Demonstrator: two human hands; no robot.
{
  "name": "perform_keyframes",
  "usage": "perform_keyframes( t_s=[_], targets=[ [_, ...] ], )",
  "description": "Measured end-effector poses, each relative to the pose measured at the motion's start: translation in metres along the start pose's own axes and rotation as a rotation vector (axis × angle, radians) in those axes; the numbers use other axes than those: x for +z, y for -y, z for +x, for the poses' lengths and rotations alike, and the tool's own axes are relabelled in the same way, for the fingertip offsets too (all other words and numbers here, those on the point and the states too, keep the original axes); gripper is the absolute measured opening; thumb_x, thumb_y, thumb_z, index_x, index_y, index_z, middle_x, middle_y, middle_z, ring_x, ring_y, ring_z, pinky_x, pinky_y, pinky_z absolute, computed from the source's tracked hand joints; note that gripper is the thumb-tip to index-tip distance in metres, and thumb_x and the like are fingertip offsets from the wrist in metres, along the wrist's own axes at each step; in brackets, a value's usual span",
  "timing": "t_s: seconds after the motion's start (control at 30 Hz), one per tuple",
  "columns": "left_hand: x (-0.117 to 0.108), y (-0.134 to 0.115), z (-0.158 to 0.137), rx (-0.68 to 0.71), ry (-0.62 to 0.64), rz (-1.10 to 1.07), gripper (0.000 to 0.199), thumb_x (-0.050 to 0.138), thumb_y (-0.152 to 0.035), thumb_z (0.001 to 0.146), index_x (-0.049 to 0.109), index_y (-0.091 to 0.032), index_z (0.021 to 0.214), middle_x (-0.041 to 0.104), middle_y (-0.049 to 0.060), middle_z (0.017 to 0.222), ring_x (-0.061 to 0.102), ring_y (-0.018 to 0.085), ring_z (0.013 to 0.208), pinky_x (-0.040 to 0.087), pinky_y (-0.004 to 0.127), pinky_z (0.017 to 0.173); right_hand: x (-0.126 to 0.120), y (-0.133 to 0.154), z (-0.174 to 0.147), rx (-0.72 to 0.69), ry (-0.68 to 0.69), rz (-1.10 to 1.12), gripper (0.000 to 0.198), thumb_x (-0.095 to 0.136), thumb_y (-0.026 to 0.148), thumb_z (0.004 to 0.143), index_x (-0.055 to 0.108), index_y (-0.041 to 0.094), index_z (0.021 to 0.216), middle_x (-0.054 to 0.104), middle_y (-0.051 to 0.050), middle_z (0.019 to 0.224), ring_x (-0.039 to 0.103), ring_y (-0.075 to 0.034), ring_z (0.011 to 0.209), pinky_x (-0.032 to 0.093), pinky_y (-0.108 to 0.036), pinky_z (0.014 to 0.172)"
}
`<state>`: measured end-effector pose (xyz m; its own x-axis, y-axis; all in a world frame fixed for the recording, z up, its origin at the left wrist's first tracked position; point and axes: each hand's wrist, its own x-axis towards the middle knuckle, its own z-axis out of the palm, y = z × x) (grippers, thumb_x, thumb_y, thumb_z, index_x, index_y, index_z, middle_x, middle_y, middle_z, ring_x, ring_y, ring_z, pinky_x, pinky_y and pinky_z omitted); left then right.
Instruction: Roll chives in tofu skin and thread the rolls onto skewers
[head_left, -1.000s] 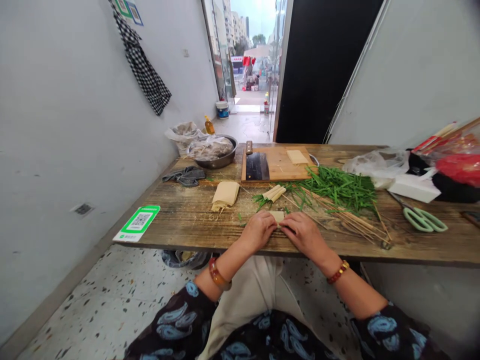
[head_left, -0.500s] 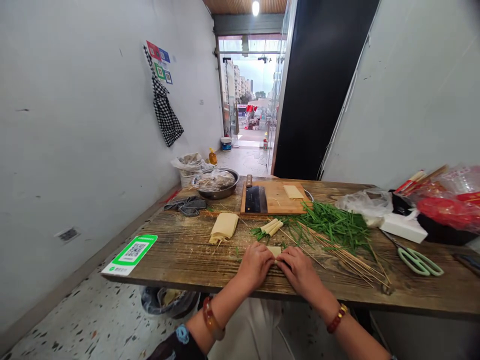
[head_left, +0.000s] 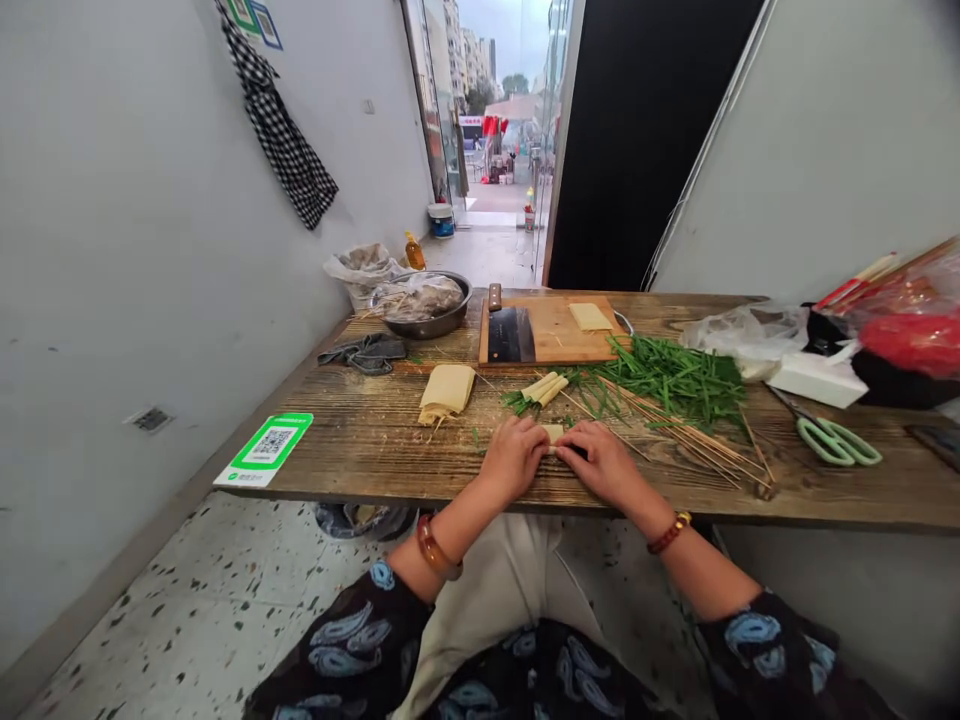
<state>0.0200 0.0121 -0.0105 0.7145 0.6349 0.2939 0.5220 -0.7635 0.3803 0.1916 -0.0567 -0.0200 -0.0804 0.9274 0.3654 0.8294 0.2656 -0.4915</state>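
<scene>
Between my left hand (head_left: 516, 455) and my right hand (head_left: 598, 460) lies a pale yellow tofu sheet (head_left: 553, 433), partly rolled near the table's front edge. Both hands pinch the near side of it, fingertips almost meeting; whatever is inside the roll is hidden. Just beyond are finished rolls (head_left: 546, 388) with green ends poking out on the left. To their left sits a stack of the same sheets (head_left: 448, 390). Cut green leaves (head_left: 675, 380) are heaped to the right, with thin wooden skewers (head_left: 694, 440) in front of them.
Behind stands a cutting board (head_left: 562, 345) bearing a cleaver (head_left: 511, 333) and one sheet. A metal basin (head_left: 435, 325) and grey cloth (head_left: 364, 352) are at the left; green-handled scissors (head_left: 836, 440) and a white box (head_left: 817, 377) at the right. A QR card (head_left: 270, 447) lies at the front left corner.
The view has tilted downward, so the table appears higher and my sleeves and lap show. My hands stay at the sheet, still pinching its near side.
</scene>
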Motion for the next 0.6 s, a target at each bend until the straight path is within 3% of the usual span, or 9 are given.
perform_keyframes(
  t_s=[0.2, 0.37, 0.6],
  targets=[
    [-0.006, -0.004, -0.001, 0.095, 0.032, 0.138, 0.016, 0.055, -0.032, 0.088, 0.061, -0.018, 0.083, 0.061, 0.006, 0.091, 0.051, 0.023, 0.091, 0.038, 0.035, 0.076, -0.001, -0.003, 0.005, 0.035, 0.041, -0.003, 0.015, 0.058, 0.03, 0.088, 0.07, 0.022, 0.083, 0.064, -0.004, 0.08, 0.057, -0.019, 0.082, 0.043, -0.033, 0.078],
    [-0.005, -0.002, 0.001, 0.077, 0.046, 0.158, 0.021, 0.049, -0.03, 0.091, 0.061, -0.018, 0.079, 0.059, 0.006, 0.09, 0.05, 0.021, 0.09, 0.037, 0.034, 0.074, 0.003, -0.011, 0.006, 0.051, 0.028, 0.074, 0.017, 0.057, 0.029, 0.088, 0.071, 0.021, 0.08, 0.065, -0.004, 0.077, 0.059, -0.018, 0.078, 0.044, -0.034, 0.077],
    [-0.004, -0.002, 0.006, 0.036, 0.061, 0.097, 0.019, 0.051, -0.027, 0.091, 0.064, -0.018, 0.08, 0.058, 0.006, 0.089, 0.048, 0.02, 0.089, 0.038, 0.034, 0.077, -0.009, -0.016, 0.002, 0.066, -0.206, 0.274, 0.022, 0.049, 0.028, 0.092, 0.07, 0.021, 0.093, 0.069, -0.006, 0.091, 0.061, -0.019, 0.088, 0.047, -0.034, 0.08]
  ],
)
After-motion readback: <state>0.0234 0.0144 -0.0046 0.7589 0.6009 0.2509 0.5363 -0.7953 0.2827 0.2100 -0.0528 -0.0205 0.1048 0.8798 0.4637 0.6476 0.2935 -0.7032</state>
